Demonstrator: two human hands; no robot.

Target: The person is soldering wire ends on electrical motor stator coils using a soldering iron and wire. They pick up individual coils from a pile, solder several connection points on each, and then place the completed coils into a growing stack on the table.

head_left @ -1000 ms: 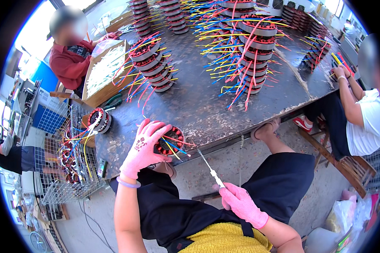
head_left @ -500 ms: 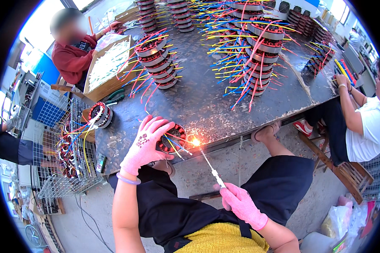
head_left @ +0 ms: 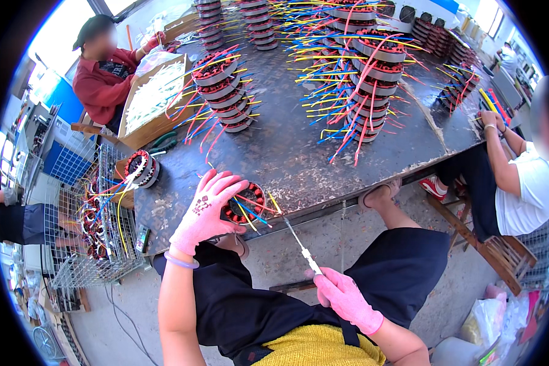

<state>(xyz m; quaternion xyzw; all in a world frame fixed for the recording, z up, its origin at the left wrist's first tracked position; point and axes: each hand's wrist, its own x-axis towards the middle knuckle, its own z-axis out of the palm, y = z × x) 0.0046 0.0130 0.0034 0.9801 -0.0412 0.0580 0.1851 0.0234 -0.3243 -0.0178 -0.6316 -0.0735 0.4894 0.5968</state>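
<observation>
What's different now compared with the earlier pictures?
The bright flare seen half a second ago beside the slim white tool is gone. A yellow strand, not visible in either earlier picture, now shows near its tip. Neither hand let go: the left hand stays on the wound ring, the right hand on the tool.

I'm watching through the left of two head-worn fisheyes, so basically the wearer's own view: tipped steeply down, yellow knit top [head_left: 323, 346] at the bottom, desk [head_left: 287, 155] running away up top. Near enough to pick out single wires on the closest stator [head_left: 245, 210], wide enough that edges bow.
</observation>
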